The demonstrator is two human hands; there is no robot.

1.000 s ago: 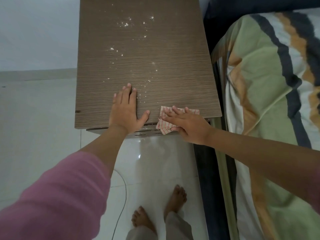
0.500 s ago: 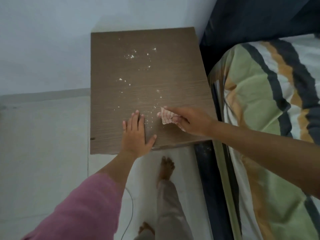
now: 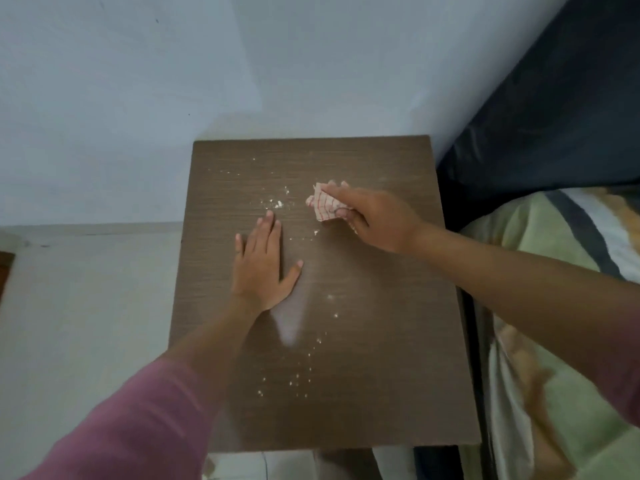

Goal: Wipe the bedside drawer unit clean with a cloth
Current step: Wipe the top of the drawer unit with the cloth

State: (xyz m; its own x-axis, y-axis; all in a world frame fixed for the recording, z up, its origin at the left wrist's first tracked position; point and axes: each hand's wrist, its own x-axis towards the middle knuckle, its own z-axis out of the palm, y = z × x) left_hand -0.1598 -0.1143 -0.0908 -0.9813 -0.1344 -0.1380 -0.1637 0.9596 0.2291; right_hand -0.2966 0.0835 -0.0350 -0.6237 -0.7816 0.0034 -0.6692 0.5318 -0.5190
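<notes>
The bedside drawer unit [image 3: 381, 341] shows its brown wood-grain top from above, against the wall. White crumbs [image 3: 277, 203] lie near the back middle, and more are scattered toward the front. A pale smear runs down the middle of the top. My right hand [image 3: 374, 220] grips a small white cloth with red checks [image 3: 323, 202], bunched and pressed on the top near the back right. My left hand [image 3: 263, 268] lies flat, palm down, fingers together, on the middle left of the top, just in front of the back crumbs.
A bed with a green, orange and dark striped cover [image 3: 561, 306] runs along the right side, with a dark headboard [image 3: 554, 116] behind it. A pale wall [image 3: 207, 64] stands behind the unit. Light floor tiles [image 3: 86, 306] lie to the left.
My right hand has carried the cloth from the front edge up toward the back right. My left hand has slid further onto the top. The camera has moved over the unit.
</notes>
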